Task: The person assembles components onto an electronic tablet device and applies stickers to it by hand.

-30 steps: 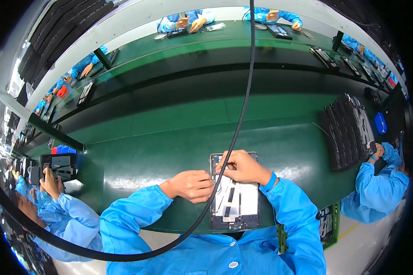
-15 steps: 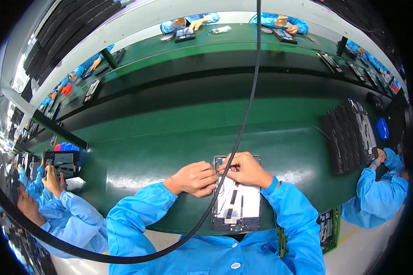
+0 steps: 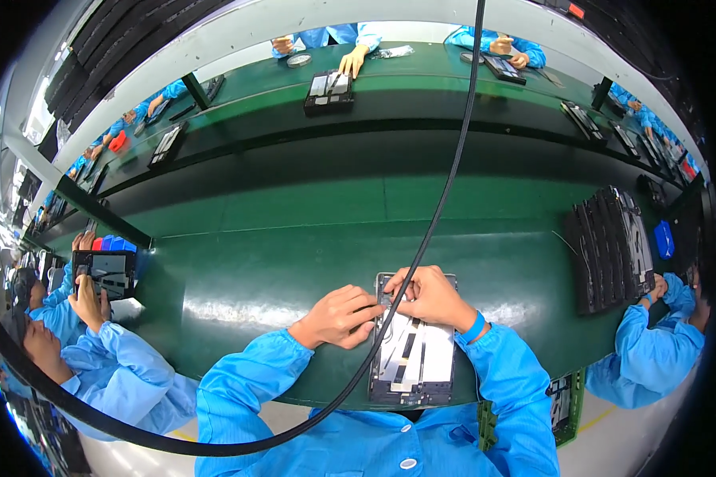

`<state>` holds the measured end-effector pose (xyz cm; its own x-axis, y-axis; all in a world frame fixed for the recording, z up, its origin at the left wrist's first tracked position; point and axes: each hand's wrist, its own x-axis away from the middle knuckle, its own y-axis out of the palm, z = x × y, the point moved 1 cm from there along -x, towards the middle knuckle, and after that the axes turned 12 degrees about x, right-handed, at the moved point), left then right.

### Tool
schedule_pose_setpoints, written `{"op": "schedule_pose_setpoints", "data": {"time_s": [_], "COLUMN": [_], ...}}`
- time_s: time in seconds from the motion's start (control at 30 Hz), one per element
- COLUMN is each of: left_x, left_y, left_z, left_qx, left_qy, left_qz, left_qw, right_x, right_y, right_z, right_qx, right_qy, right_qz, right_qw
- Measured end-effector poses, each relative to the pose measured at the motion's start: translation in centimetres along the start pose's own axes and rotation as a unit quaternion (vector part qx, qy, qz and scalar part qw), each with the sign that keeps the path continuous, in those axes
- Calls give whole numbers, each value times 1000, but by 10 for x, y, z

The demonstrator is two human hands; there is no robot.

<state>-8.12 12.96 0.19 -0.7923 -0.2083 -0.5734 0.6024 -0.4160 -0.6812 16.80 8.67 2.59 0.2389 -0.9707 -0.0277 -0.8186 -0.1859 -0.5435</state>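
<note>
An opened tablet (image 3: 436, 359) lies on the green bench before me, its long side running away from me. White battery panels and dark strips show inside its black frame. My left hand (image 3: 340, 316) is at the tablet's upper left edge, fingers curled and tips pressed together. Over the upper part of the tablet, my right hand (image 3: 431, 297) is bent down with thumb and finger pinched close to the left fingertips. Whatever the fingertips hold is too small to make out. A blue band (image 3: 474, 326) circles my right wrist.
A black cable (image 3: 441, 199) hangs across the view, passing in front of the tablet. Stacked dark tablet units (image 3: 608, 250) stand at the right beside a co-worker. Another co-worker at left holds an opened tablet (image 3: 103, 274). A green crate (image 3: 569, 405) sits low at right.
My hands stay at the tablet's upper left edge, with small finger shifts. Across the bench, a co-worker's tablet has come nearer, one hand on it. The view has shifted slightly.
</note>
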Motion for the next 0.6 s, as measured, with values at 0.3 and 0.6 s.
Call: {"op": "schedule_pose_setpoints", "data": {"time_s": [0.3,0.6], "left_x": [-2,20], "left_y": [9,19], "left_z": [-6,58], "left_qx": [30,35], "left_qy": [14,-54], "left_qz": [25,44], "left_qw": [999,997], "right_x": [7,74], "right_y": [4,-46], "right_z": [-2,-11], "right_qx": [3,88], "right_qy": [-45,-79], "right_qz": [53,288], "right_qw": [998,950]}}
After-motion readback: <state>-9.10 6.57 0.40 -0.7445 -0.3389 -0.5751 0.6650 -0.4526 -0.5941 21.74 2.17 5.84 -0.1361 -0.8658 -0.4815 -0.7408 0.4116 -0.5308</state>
